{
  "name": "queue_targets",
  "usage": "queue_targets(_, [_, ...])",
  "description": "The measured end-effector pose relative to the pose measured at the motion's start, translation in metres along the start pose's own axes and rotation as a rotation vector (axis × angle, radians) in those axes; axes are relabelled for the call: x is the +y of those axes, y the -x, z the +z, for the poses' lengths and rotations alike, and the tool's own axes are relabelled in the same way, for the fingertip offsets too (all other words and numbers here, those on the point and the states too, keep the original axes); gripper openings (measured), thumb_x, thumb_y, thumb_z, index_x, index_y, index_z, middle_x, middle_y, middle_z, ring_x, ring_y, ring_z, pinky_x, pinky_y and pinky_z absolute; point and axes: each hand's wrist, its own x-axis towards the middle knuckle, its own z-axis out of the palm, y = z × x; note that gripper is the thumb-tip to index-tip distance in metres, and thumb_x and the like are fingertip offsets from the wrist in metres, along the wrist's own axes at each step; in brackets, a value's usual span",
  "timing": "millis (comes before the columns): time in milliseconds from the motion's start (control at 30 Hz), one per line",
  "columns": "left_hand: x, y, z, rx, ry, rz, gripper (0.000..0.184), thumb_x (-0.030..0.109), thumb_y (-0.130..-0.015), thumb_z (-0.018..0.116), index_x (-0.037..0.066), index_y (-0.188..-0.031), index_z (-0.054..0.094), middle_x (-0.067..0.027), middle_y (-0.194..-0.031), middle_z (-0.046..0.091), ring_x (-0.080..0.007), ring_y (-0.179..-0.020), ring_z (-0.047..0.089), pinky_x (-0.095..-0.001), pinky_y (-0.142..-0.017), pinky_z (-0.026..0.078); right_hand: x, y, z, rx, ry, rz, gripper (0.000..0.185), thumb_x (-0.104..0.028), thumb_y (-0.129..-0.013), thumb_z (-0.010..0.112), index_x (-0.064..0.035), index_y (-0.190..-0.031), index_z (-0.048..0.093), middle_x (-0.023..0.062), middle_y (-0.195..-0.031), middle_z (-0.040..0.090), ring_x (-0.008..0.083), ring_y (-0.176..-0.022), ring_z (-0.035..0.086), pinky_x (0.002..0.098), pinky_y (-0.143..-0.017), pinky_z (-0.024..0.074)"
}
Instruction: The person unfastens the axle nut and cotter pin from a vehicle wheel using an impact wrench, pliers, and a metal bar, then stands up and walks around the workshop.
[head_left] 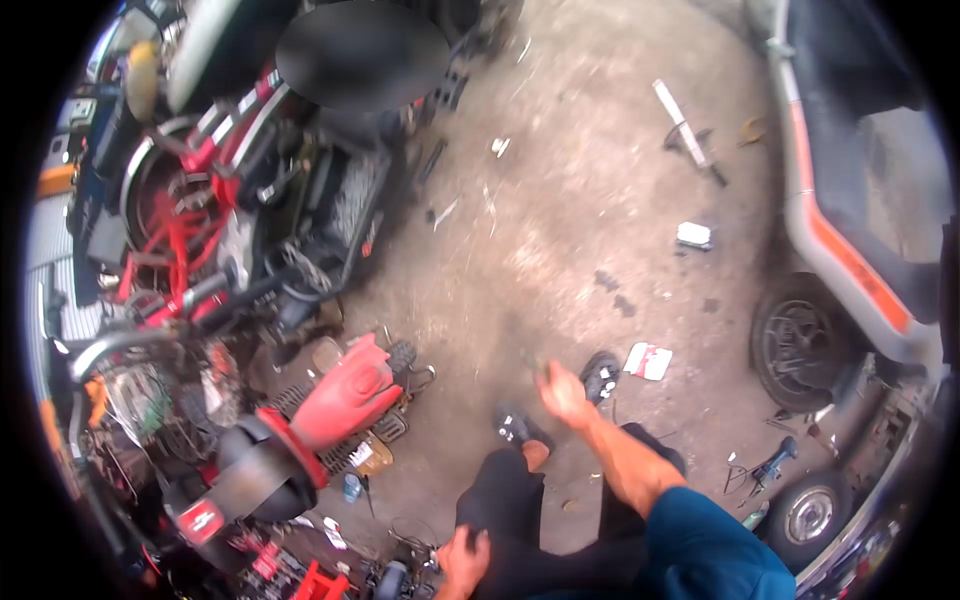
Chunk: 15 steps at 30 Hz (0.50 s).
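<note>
My right hand (566,398) reaches out over the floor, above and between my two black shoes. Its fingers are closed, and a dim greenish-grey smear beyond the fingertips is too blurred to name. Down by my left thigh, my left hand (463,562) is curled, with a small dark thing showing at its fingers that I cannot make out. Left of my legs stands a small red motorbike (345,395) with a black seat. A red and white packet (648,361) lies on the floor beside my right shoe (600,377).
Motorbike frames and parts (180,230) crowd the left side. At right stands a grey vehicle body with an orange stripe (850,250) and a black wheel (800,340). A loose tyre (808,515), a blue tool (775,462) and a white box (694,236) lie on the floor.
</note>
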Motion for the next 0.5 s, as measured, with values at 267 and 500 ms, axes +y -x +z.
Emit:
queue_targets(267, [0.235, 0.019, -0.172, -0.333, 0.871, -0.128, 0.055, 0.035, -0.088, 0.067, 0.001, -0.129, 0.051, -0.0153, -0.12, 0.061, -0.0263, -0.113, 0.057, -0.0401, -0.096, 0.045, -0.112, 0.292, -0.218, -0.092, -0.642, 0.07, 0.06, -0.041, -0.094, 0.054, 0.0096, -0.126, 0.049, 0.0306, -0.132, 0.05, 0.0382, -0.127, 0.047, 0.0421, -0.105, 0.0357])
queue_targets(500, [0.332, 0.001, -0.219, -0.704, 1.249, 0.268, 0.072, 0.036, -0.089, 0.067, 0.004, -0.145, 0.035, -0.0104, -0.132, 0.05, -0.0238, -0.12, 0.05, -0.0362, -0.103, 0.04, -0.232, 0.366, -0.33, 0.168, -0.411, -0.138, 0.044, -0.038, -0.094, 0.052, -0.0026, -0.12, 0.049, 0.0264, -0.1, 0.061, 0.0387, -0.091, 0.061, 0.046, -0.079, 0.0479])
